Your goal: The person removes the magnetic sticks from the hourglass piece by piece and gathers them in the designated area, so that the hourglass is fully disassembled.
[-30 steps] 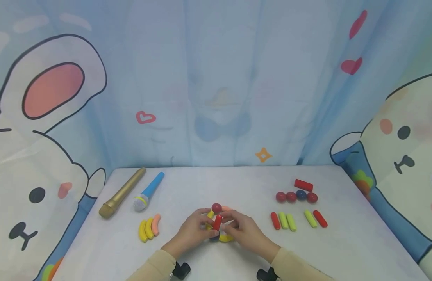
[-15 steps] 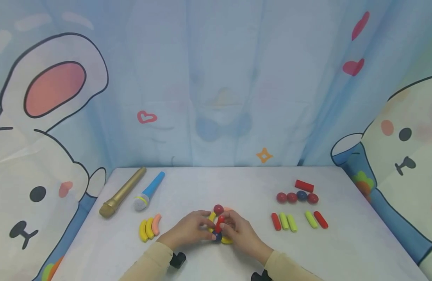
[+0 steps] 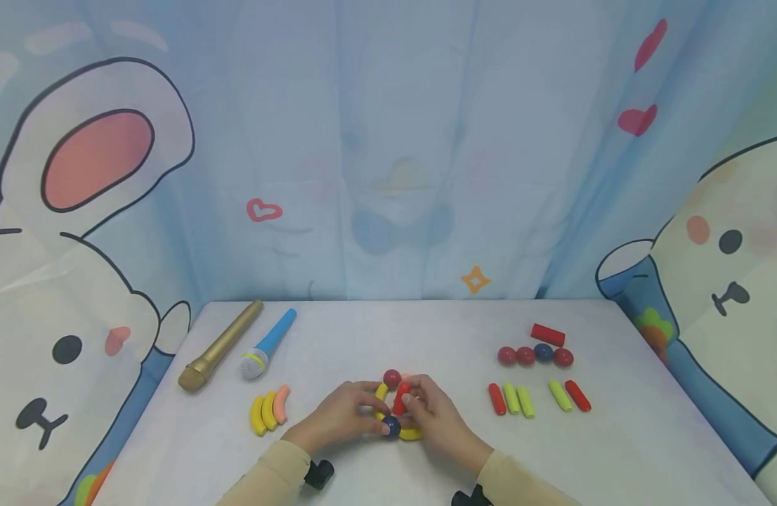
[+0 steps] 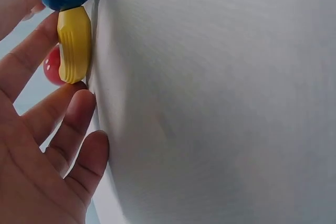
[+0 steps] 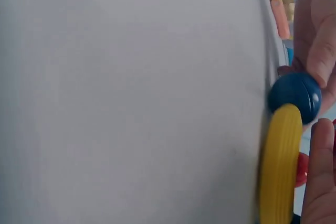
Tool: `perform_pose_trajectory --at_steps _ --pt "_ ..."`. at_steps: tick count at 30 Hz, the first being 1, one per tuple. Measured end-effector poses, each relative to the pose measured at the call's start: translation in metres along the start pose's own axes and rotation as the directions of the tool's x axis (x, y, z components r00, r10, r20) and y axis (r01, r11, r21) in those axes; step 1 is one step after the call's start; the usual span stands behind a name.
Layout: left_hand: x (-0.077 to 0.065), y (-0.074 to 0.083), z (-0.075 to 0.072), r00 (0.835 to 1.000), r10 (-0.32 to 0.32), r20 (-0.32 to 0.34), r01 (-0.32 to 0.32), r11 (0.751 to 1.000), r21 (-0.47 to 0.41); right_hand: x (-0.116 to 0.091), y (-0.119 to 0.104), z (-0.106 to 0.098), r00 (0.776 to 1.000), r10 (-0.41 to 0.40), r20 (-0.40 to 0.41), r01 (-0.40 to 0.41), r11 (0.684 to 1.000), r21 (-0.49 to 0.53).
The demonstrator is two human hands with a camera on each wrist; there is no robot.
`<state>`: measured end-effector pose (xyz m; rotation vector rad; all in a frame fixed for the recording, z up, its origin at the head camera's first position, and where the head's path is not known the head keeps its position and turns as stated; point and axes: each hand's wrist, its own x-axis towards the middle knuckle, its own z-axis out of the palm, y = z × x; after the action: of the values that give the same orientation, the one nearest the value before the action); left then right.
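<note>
In the head view my left hand (image 3: 347, 416) holds a blue ball (image 3: 391, 426) between thumb and fingers. Two curved yellow sticks, one on the left (image 4: 75, 45) and one on the right (image 5: 281, 166), reach out from that ball. A red ball (image 3: 391, 379) sits at the far side of this small ring, and a pink curved piece is mostly hidden behind my right fingers. My right hand (image 3: 440, 418) pinches a short red stick (image 3: 401, 398) tilted above the ring, its lower end near the blue ball.
Left on the white table (image 3: 338, 337) lie a gold microphone (image 3: 220, 346), a blue toy microphone (image 3: 268, 344) and curved sticks (image 3: 269, 410). At right are a red cylinder (image 3: 548, 334), a row of balls (image 3: 525, 356) and several straight red and green sticks (image 3: 511, 398).
The red stick has moved slightly right and away from the blue ball with my right hand. More of the blue ball shows now. My left hand has shifted a little left.
</note>
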<state>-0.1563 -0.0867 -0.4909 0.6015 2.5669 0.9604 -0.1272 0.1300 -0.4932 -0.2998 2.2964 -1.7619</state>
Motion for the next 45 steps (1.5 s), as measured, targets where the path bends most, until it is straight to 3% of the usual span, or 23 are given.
perform_pose_trajectory --at_steps 9,18,22,29,36,40,45 --pt "-0.001 0.001 0.0 1.0 -0.001 -0.001 0.001 0.998 0.063 -0.009 -0.008 -0.017 1.0 0.0 0.011 0.001 0.996 -0.094" --pt "-0.001 0.0 0.0 1.0 0.003 -0.008 -0.002 0.997 0.082 -0.022 -0.009 -0.05 0.99 0.125 -0.068 -0.121 0.991 0.058" --pt "-0.001 -0.001 0.001 1.0 0.006 -0.009 -0.005 0.997 0.075 -0.034 -0.003 -0.074 0.984 0.167 -0.063 -0.164 0.985 0.042" --pt "-0.001 -0.001 0.0 1.0 -0.001 -0.008 0.002 0.997 0.074 -0.06 0.008 -0.121 0.953 0.234 -0.191 -0.247 0.968 -0.046" --pt "-0.002 0.002 0.0 1.0 -0.015 -0.013 0.016 0.997 0.072 -0.084 0.014 -0.167 0.934 0.246 -0.259 -0.292 0.943 -0.157" --pt "-0.002 0.002 0.0 1.0 -0.015 -0.011 0.015 0.997 0.071 -0.092 0.021 -0.2 0.938 0.184 -0.293 -0.271 0.917 -0.292" --pt "-0.002 0.002 0.0 1.0 -0.015 -0.009 0.016 0.997 0.069 -0.097 0.05 -0.252 0.928 0.084 -0.363 -0.263 0.837 -0.479"
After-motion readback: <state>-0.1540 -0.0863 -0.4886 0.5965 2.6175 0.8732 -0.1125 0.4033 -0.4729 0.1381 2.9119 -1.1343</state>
